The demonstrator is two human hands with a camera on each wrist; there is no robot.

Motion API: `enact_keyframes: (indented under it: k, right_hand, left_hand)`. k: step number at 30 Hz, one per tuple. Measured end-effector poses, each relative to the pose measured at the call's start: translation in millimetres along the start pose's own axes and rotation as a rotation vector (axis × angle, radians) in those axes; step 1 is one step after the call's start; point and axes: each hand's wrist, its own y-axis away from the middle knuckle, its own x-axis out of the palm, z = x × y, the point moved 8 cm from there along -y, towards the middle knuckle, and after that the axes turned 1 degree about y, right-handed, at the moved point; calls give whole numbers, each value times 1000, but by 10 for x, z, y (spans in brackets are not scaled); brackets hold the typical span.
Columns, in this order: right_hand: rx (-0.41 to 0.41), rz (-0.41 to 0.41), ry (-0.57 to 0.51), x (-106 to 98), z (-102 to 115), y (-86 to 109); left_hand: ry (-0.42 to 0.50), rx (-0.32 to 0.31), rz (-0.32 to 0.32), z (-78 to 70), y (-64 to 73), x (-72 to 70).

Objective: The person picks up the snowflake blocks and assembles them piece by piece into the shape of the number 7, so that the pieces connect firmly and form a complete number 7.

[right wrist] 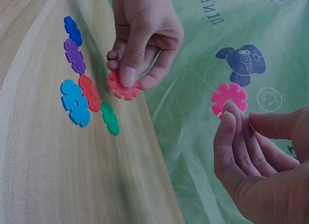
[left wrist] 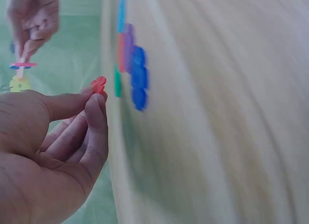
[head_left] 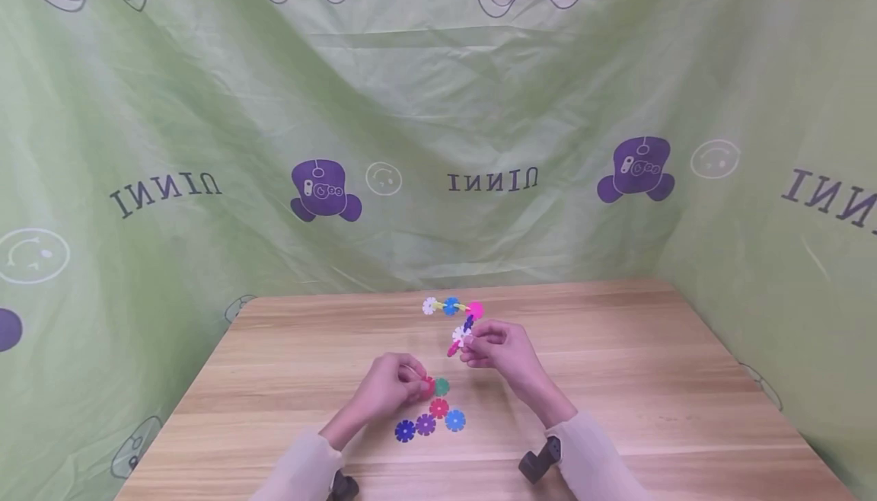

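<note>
A thin, wrinkled green cloth (head_left: 425,113), printed with purple cartoon shapes and mirrored lettering, hangs in soft folds around the work area. In front of it stands a flat table (head_left: 637,394) with a smooth top in pale, streaky wood grain. Two loose, cream-coloured sleeves (head_left: 599,459) reach in from the near edge. The right hand (head_left: 505,350) is raised off the wood, its fingers bent towards the thumb, gripping a chain of discs (head_left: 451,306) near one end. The left hand (head_left: 392,387), lower and nearer the person, curls loosely and pinches a red disc (right wrist: 124,87) between thumb and forefinger. The chain joins white, yellow, blue and pink pieces slotted at angles to each other; a pink disc (right wrist: 229,98) sits at the gripped end. All the pieces look like plastic, round and thin with notched rims. Lying flat in a cluster beside the left hand are a light-blue disc (head_left: 455,420), a purple disc (head_left: 425,425), a dark-blue disc (head_left: 405,431), a second red disc (head_left: 439,408) and a green disc (head_left: 441,387)
</note>
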Motion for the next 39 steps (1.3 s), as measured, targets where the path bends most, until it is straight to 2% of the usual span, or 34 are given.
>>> enact_keyframes:
  k: [4,11,22,28,39]
  right_hand:
    - [-3,-3,2,-1,-12,-13]
    - [-4,2,6,6,-13,-15]
    - [0,1,9,7,-37,-28]
    - [-4,0,11,2,-25,-28]
    - [-16,27,20,40,8,1]
  left_hand:
    - [40,-27,-12,-49,-14,-20]
    - [143,-75,5,-56,-35,-7]
    - [344,-79,22,-163,-22,-9]
    - [361,-73,27,-236,-39,-8]
    - [375,-76,22,-254,-61,8]
